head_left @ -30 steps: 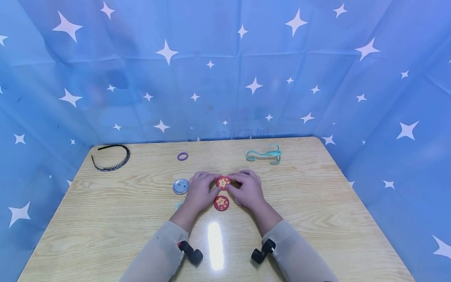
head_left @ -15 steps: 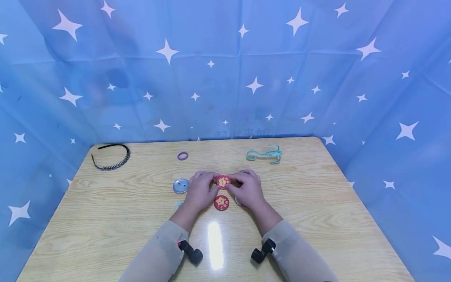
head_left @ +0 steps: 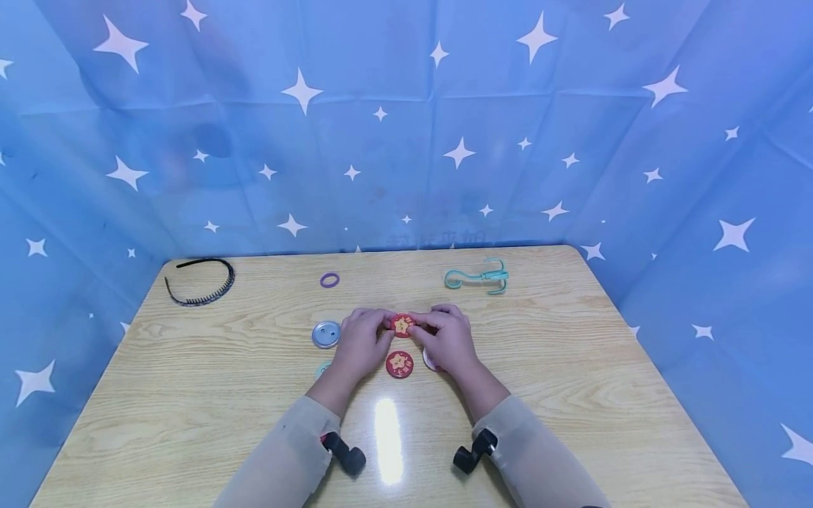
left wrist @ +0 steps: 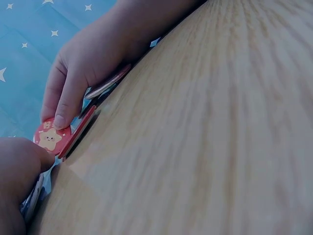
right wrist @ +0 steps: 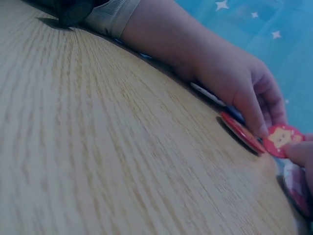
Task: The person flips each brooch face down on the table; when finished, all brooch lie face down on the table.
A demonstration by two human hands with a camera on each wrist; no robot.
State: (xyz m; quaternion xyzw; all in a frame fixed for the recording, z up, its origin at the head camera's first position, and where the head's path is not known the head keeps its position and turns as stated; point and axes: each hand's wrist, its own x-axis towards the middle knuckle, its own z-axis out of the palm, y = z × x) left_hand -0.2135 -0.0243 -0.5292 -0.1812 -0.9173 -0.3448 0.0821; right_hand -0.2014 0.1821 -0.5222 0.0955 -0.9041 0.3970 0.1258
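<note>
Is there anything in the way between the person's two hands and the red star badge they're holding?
Nothing visible: the left hand and the right hand pinch the red star badge directly, from opposite sides. The second red badge lies nearer the person, not between either hand and the held one.

Pale grey sleeves (head_left: 286,451), black knobbed wrist mounts (head_left: 344,455)

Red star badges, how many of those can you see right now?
2: one held red badge pinched between the left hand and right hand, and a second red badge on the table, just below it in the head view. More could be hidden.
</note>
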